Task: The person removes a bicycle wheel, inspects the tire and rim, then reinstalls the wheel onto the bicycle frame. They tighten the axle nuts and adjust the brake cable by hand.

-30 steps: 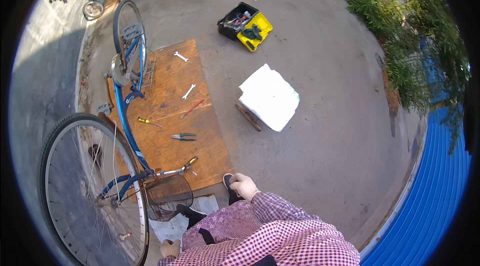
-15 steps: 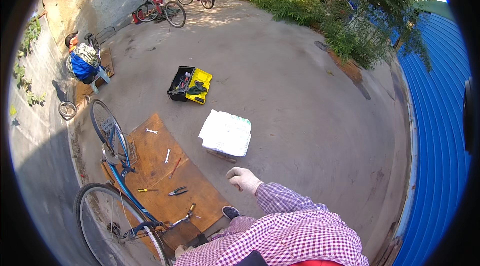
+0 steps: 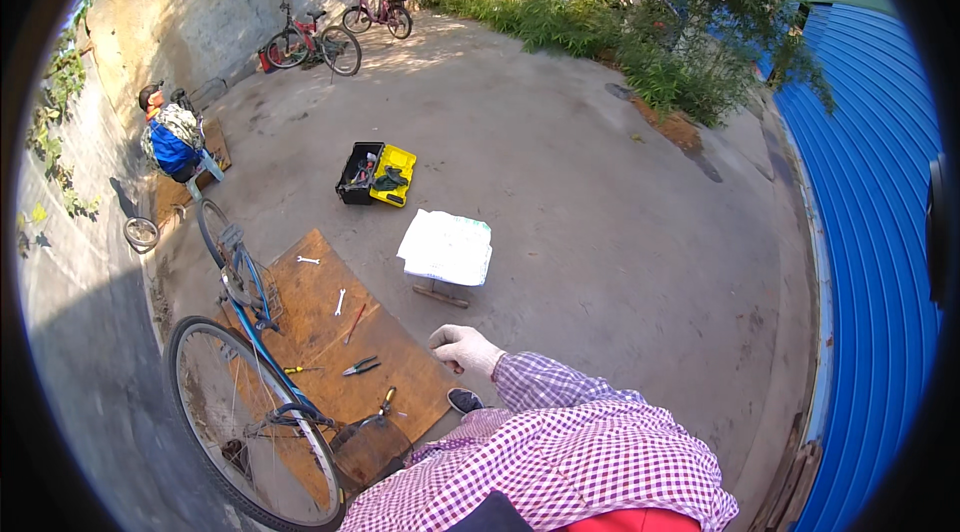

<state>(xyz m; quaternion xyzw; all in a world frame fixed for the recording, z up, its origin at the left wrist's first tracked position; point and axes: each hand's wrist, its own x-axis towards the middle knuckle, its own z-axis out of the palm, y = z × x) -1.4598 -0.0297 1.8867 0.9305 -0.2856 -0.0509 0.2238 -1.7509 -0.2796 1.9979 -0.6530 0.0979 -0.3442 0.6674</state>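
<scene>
My right hand (image 3: 466,348), in a pale glove and a checked sleeve, hovers beyond the right edge of a brown wooden board (image 3: 330,277). Its fingers are loosely bent and somewhat apart, with nothing visible in them. My left hand is out of sight. A blue bicycle (image 3: 262,347) stands along the board's left side, its large wheel (image 3: 176,382) closest to me. Lying on the board are pliers (image 3: 361,366), a yellow-handled screwdriver (image 3: 300,369), a thin red tool (image 3: 355,324) and two wrenches (image 3: 340,302). Another yellow-handled tool (image 3: 388,398) is near a brown block-like piece (image 3: 368,450).
A low stool covered with a white sack (image 3: 446,248) stands past the board. Beyond it sits an open black and yellow toolbox (image 3: 375,174). Another person (image 3: 176,137) sits at the far left, near a loose tyre (image 3: 141,233). Two bicycles (image 3: 318,44) stand by the wall; blue corrugated metal (image 3: 870,212) lines the right.
My right hand has shifted slightly left and up in the picture. My left hand, partly visible at the lower edge before, has gone out of sight. The whole view has tilted a little.
</scene>
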